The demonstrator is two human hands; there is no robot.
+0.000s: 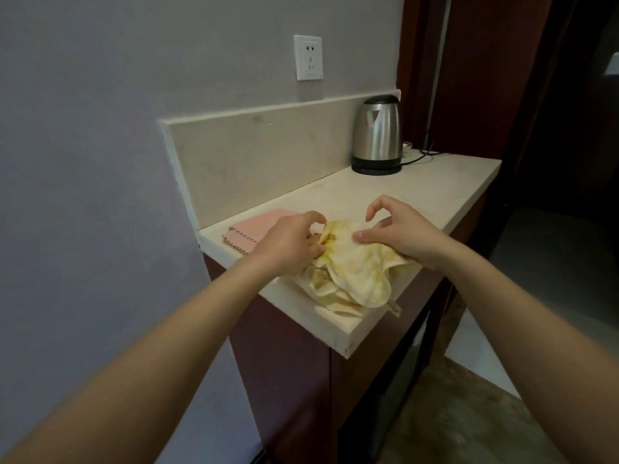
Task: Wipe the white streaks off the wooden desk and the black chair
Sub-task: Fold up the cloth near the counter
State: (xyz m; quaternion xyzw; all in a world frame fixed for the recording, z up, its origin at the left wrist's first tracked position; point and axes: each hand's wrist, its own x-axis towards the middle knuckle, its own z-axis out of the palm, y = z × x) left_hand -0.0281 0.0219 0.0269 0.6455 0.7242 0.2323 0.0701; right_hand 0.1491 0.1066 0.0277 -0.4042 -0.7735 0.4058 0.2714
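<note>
No legible text anywhere, small tag (394,308) on the yellow cloth (355,262) too blurred

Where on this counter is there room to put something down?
The bare stretch of counter between the kettle and the yellow cloth is free, out to the right edge. The near end is crowded: yellow cloth and pink cloth side by side.
</note>
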